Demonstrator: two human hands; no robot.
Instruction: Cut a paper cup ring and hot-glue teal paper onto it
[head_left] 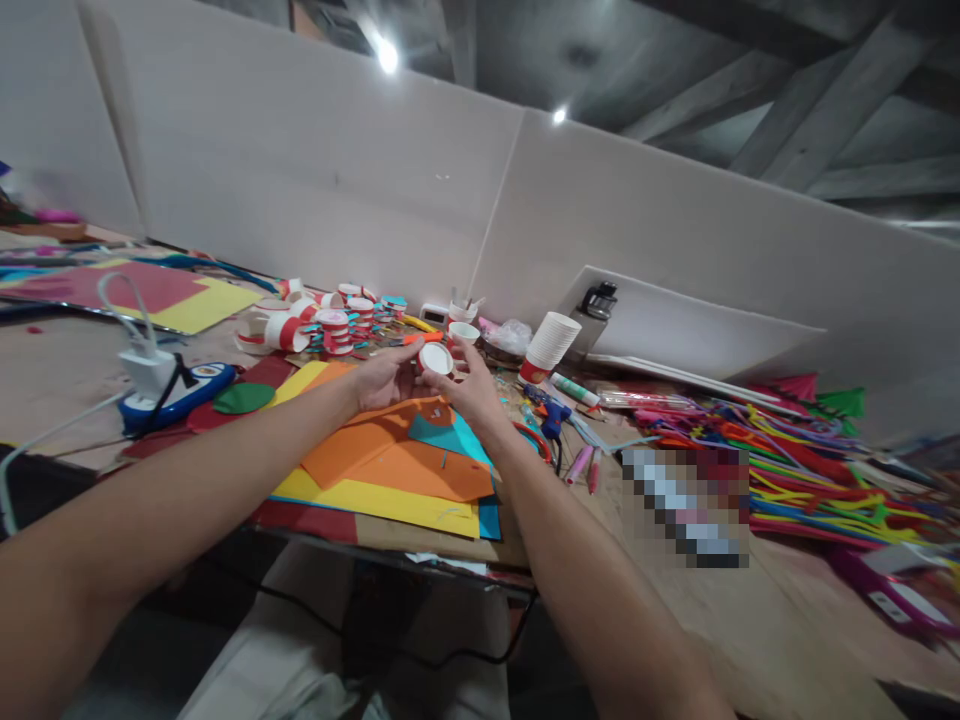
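Observation:
Both my hands reach out over the craft table and hold one small white paper cup (436,358) between them, its round white bottom turned toward me. My left hand (384,378) grips the cup from the left with curled fingers. My right hand (469,385) grips it from the right. Under my hands lie stacked foam sheets in orange (390,455), yellow and teal. Another white cup (463,333) stands just behind the held one.
A cluster of red-and-white banded cups (330,325) sits at the back left. A stack of paper cups (547,347) stands right of my hands, with a blue glue gun (551,412) and markers nearby. Coloured pipe cleaners (810,465) spread at right. A white charger on a blue power strip (169,385) sits left.

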